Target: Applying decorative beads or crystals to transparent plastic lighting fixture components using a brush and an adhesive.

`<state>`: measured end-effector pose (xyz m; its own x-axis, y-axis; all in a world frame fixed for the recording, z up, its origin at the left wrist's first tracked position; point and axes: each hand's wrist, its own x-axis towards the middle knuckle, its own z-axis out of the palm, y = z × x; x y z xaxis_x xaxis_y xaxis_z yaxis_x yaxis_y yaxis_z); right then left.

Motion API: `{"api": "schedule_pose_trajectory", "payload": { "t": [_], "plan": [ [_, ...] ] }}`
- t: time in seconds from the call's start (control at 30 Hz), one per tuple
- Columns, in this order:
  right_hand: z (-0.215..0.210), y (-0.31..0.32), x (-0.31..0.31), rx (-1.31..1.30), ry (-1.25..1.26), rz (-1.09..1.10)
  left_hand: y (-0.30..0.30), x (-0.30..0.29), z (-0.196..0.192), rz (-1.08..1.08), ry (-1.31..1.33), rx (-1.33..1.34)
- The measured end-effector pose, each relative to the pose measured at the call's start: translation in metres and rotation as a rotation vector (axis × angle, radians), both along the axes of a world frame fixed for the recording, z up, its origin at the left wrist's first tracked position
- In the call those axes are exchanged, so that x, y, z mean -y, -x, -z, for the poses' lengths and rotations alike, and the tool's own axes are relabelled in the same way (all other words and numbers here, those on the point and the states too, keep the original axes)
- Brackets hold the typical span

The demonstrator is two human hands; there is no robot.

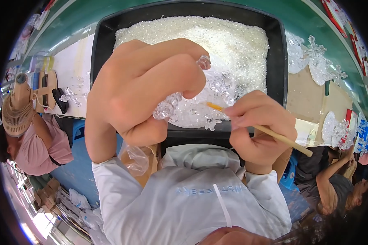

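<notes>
My left hand (pixel 139 90) is closed around a clear, faceted plastic ornament (pixel 221 85), with shiny knobs of it showing between the fingers. The ornament is held tilted over the near part of a black tray (pixel 282 53). My right hand (pixel 261 124) pinches a thin paintbrush (pixel 288 142) with a pale wooden handle. Its yellow-orange tip points left, close to the ornament's surface; I cannot tell whether it touches. Behind both hands, clear sparkling granules (pixel 192 30) fill the tray.
Clear flower-like ornaments (pixel 319 67) lie on the table to the right, and another (pixel 335 128) sits nearer. A smaller clear piece (pixel 70 96) is at the left beside a black object (pixel 60 101). People sit at both sides; a tan fan (pixel 17 114) stands far left.
</notes>
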<state>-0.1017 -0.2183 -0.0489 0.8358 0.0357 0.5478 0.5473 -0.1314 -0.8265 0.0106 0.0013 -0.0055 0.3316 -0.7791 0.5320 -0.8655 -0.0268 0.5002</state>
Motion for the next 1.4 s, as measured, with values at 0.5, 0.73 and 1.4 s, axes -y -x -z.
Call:
{"api": "schedule_pose_trajectory", "payload": {
  "t": [0.5, 0.73, 1.4],
  "plan": [
    [-0.004, 0.002, -0.003, -0.008, 0.092, 0.063, 0.001, 0.002, -0.002, -0.019, 0.003, 0.016],
    [-0.001, -0.002, -0.008, 0.128, 0.148, -0.031, 0.0, 0.004, -0.002, -0.008, -0.016, 0.038],
    [0.005, -0.005, -0.01, 0.339, 0.116, 0.009, 0.01, 0.003, -0.003, -0.143, 0.008, -0.085]
  ]
}}
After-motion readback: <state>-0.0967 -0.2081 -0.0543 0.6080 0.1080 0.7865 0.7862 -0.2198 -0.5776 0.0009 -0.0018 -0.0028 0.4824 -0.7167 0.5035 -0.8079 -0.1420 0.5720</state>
